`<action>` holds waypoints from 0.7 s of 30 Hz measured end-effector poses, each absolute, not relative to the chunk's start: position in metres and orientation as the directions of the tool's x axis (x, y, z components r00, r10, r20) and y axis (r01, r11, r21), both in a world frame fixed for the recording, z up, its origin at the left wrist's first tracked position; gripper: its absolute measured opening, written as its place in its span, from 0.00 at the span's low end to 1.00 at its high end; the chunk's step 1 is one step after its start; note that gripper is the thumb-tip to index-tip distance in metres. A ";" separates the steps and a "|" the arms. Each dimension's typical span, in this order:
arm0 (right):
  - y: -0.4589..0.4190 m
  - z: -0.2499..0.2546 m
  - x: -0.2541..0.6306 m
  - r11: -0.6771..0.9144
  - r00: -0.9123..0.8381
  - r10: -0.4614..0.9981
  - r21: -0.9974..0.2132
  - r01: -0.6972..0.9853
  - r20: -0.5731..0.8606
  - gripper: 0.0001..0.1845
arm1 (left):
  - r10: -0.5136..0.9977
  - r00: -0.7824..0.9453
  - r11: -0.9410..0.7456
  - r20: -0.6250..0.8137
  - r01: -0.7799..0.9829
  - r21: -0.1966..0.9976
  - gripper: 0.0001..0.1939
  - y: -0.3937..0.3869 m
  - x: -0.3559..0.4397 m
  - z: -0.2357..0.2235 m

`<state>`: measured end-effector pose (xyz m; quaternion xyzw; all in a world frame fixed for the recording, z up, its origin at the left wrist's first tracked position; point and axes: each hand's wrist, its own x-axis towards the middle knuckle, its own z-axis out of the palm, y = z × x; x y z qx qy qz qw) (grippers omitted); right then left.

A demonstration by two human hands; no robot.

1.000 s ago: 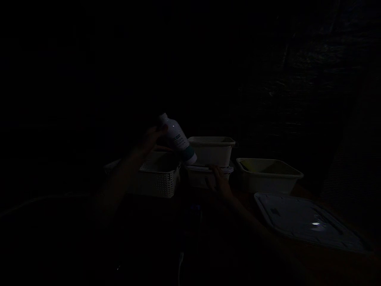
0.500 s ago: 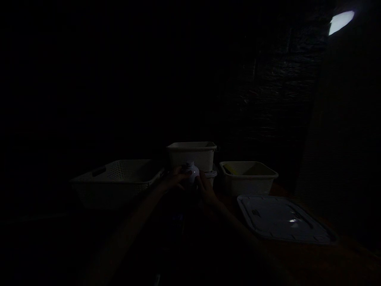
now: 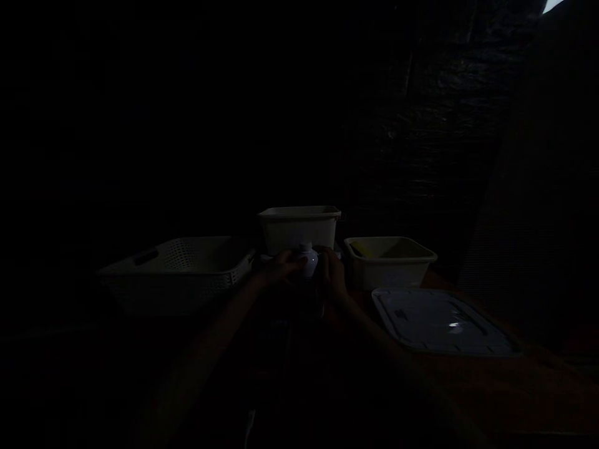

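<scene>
The scene is very dark. A pale bottle [image 3: 310, 267] with a cap on its rounded shoulder stands upright between my hands; its lower part is lost in shadow. My left hand [image 3: 281, 267] is closed on its left side, with fingers reaching across the front. At the right side, my right hand [image 3: 333, 275] has its fingers bent in against the bottle, partly hidden by the dark. Just behind is a white tub [image 3: 299, 231], raised on something pale that is mostly covered.
A perforated white basket [image 3: 163, 290] sits to the left. On the right stands another white tub [image 3: 388, 271] with something yellow [image 3: 361, 249] inside. A pale lid [image 3: 440, 321] lies flat on the brown tabletop [image 3: 491, 386] before it. Dark shiny sheeting [image 3: 421, 137] hangs behind.
The view has tipped down slightly, so the lamp is nearly out of frame. The bottle has shifted a little right relative to the tub, and my right fingers have moved up along its side.
</scene>
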<state>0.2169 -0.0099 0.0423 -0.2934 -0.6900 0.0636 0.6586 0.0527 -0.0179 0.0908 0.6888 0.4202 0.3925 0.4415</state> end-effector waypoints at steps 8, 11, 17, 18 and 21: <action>0.004 0.043 0.236 0.780 0.123 0.521 -0.530 0.333 0.845 0.20 | 0.870 0.367 -0.424 0.328 0.218 0.879 0.35 -0.002 0.044 0.071; 0.005 0.043 0.239 0.777 0.124 0.524 -0.532 0.335 0.843 0.20 | 0.899 0.354 -0.361 0.258 0.265 0.894 0.37 0.002 0.035 0.061; -0.006 0.043 0.231 0.776 0.015 0.540 -0.504 0.378 0.842 0.16 | 0.860 0.445 -0.406 0.250 0.301 0.863 0.33 -0.003 0.026 0.056; -0.008 0.043 0.229 0.776 0.004 0.538 -0.497 0.389 0.843 0.15 | 0.857 0.447 -0.412 0.257 0.295 0.862 0.34 -0.004 0.026 0.056; -0.011 0.045 0.227 0.780 -0.008 0.524 -0.476 0.406 0.852 0.15 | 0.845 0.433 -0.457 0.314 0.280 0.844 0.34 -0.001 0.027 0.053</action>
